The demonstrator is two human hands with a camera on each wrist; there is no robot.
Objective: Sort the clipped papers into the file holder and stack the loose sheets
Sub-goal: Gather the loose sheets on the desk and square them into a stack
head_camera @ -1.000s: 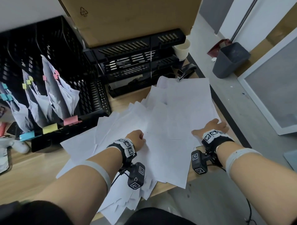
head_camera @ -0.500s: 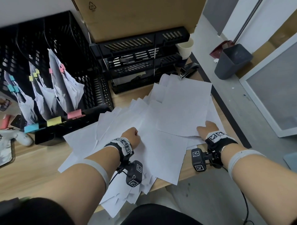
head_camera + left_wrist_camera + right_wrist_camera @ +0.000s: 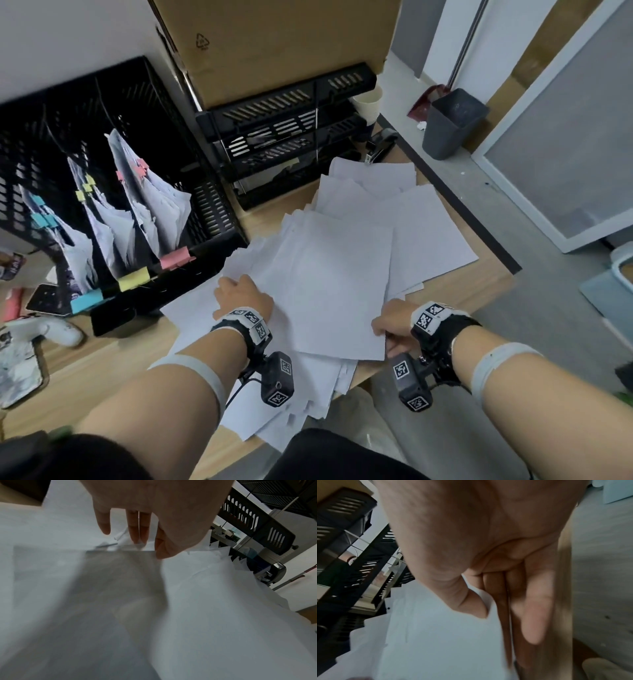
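No writing is legible; only a recycling triangle marks the brown cardboard box [image 3: 274,44]. Loose white sheets [image 3: 335,284] sprawl over the wooden bench [image 3: 486,294], overhanging its near edge. Left hand [image 3: 245,296] rests straight fingers [image 3: 133,526] on them; right hand [image 3: 394,325] pinches one sheet's corner. Clipped papers [image 3: 147,205] stand in the black mesh file holder [image 3: 68,137], its left side cut off.

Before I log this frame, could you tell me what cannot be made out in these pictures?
- Head view: left hand fingertips, cut off by its own knuckles.
- Right wrist view: right hand grip on loose sheets, blurred.
- Head view: print on clipped papers in file holder, too small.
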